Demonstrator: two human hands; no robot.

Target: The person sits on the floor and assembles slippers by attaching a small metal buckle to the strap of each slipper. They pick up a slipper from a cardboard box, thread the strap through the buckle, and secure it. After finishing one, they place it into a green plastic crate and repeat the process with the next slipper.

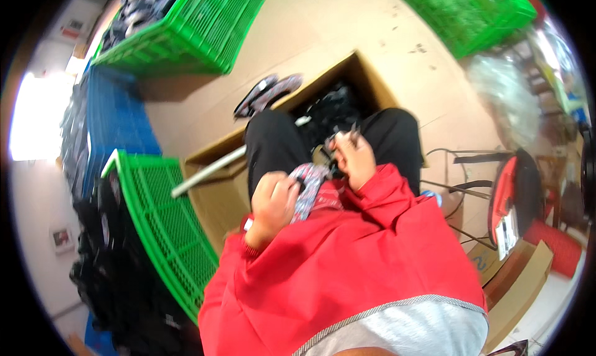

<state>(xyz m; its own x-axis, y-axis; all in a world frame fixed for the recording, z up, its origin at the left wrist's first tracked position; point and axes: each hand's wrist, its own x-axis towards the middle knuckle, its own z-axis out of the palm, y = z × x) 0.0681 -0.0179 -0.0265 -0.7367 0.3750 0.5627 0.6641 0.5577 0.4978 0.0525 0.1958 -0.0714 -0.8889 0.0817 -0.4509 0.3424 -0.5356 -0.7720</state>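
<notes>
My left hand (273, 201) is closed on a patterned fabric piece (307, 191) in grey, blue and red, held over my lap. Beside it, to the right, my right hand (352, 158) is closed in a pinch. Something small and dark with a thin tip shows at its fingers, too blurred to name. Beyond my knees an open cardboard box (374, 83) holds a heap of black items (332, 111). Similar patterned pieces with dark edges (267, 95) lie just past the box's left side.
Green plastic crates stand at the left (164, 225), upper left (208, 30) and upper right (465, 14). A blue crate (118, 111) sits at the far left. A white pole (208, 171) crosses the cardboard box. To the right are a red and black stool (512, 194) and clear plastic wrap (506, 98).
</notes>
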